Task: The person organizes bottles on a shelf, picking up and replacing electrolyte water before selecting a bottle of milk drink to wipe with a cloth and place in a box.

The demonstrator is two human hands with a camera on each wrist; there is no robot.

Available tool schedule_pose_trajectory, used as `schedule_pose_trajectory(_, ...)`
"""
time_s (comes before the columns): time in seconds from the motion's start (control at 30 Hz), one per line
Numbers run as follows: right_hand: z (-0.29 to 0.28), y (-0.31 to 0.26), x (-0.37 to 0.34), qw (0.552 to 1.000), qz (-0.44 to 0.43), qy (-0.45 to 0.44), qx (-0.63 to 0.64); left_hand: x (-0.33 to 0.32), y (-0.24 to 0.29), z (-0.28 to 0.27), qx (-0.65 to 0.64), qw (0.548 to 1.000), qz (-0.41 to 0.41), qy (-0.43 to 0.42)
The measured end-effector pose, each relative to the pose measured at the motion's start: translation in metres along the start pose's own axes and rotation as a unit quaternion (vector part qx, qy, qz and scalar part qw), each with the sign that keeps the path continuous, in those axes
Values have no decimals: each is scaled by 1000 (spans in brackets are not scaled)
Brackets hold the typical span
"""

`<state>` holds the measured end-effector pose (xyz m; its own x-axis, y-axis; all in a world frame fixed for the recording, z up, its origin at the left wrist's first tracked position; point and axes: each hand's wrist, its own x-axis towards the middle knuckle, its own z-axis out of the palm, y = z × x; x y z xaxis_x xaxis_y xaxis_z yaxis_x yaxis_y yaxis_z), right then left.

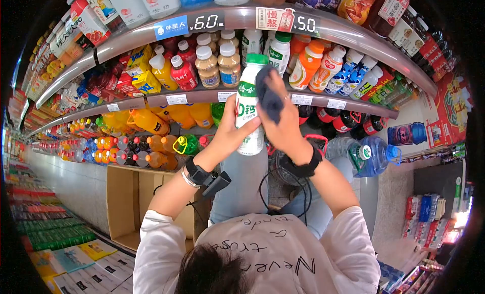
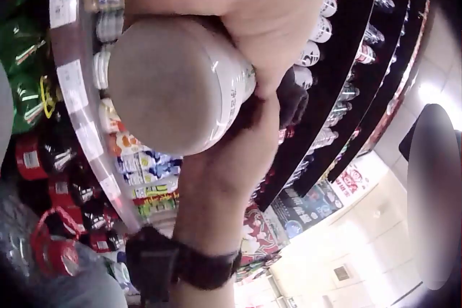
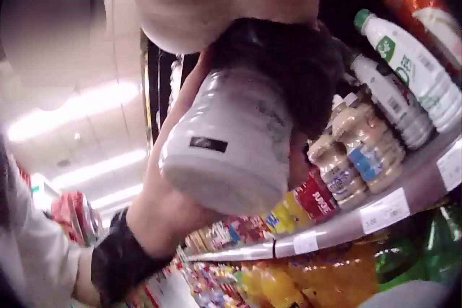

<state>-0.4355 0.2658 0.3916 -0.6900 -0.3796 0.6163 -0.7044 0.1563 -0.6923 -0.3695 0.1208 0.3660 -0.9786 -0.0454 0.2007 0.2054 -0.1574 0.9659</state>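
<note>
In the head view, a white milk-drink bottle (image 1: pixel 247 130) with a green cap and green label is held up in front of the shelf. My left hand (image 1: pixel 228 130) grips it around the lower body, thumb across the front. My right hand (image 1: pixel 285 130) holds a dark cloth (image 1: pixel 269 99) against the bottle's right side near the neck. The left wrist view looks at the pale bottle base (image 2: pixel 162 84), with my right hand (image 2: pixel 234 160) beyond it. In the right wrist view, the dark cloth (image 3: pixel 281 62) wraps over the bottle's upper part (image 3: pixel 238 127), hiding the cap.
The shelf (image 1: pixel 187 97) ahead carries rows of drinks, including a similar green-capped bottle (image 1: pixel 279 54). Large orange and cola bottles stand below it. An open cardboard box (image 1: pixel 121 208) sits on the floor at the left, and big water bottles (image 1: pixel 376 155) are at the right.
</note>
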Motion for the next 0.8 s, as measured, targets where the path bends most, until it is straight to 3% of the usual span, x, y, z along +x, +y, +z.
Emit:
schedule_pose_trajectory(0.13, -16, 1, -18, 982, -135, -130, -38, 2, -6, -12, 101, 993, 66, -18)
schedule_pose_trajectory(0.2, -19, 3, -16, 967, -186, -142, -100, 1, -12, -13, 172, 983, 68, -4)
schedule_pose_trajectory(0.27, -26, 3, -4, 951, -187, -171, -177, 0, -8, -10, 239, 968, 71, 3)
schedule_pose_trajectory(0.33, -27, 5, 13, 959, -171, -97, -202, -1, -5, 0, 262, 962, 65, 31)
schedule_pose_trajectory(0.4, -27, 2, 18, 949, -186, -102, -233, 0, -5, 3, 257, 963, 67, 45)
schedule_pose_trajectory(0.47, -26, -13, 10, 920, -206, -222, -247, 1, -16, -2, 307, 945, 104, 49)
schedule_pose_trajectory(0.63, -26, -13, 25, 914, -212, -171, -299, -1, -8, 8, 358, 926, 87, 85)
schedule_pose_trajectory(0.73, -25, -10, 36, 908, -230, -96, -336, -1, 4, 11, 317, 942, -10, 112)
schedule_pose_trajectory(0.77, -23, -13, 34, 909, -228, -156, -313, -1, 5, 12, 373, 920, 28, 118)
schedule_pose_trajectory(0.8, -19, -19, 30, 906, -223, -215, -288, -2, 4, 12, 356, 926, 14, 123)
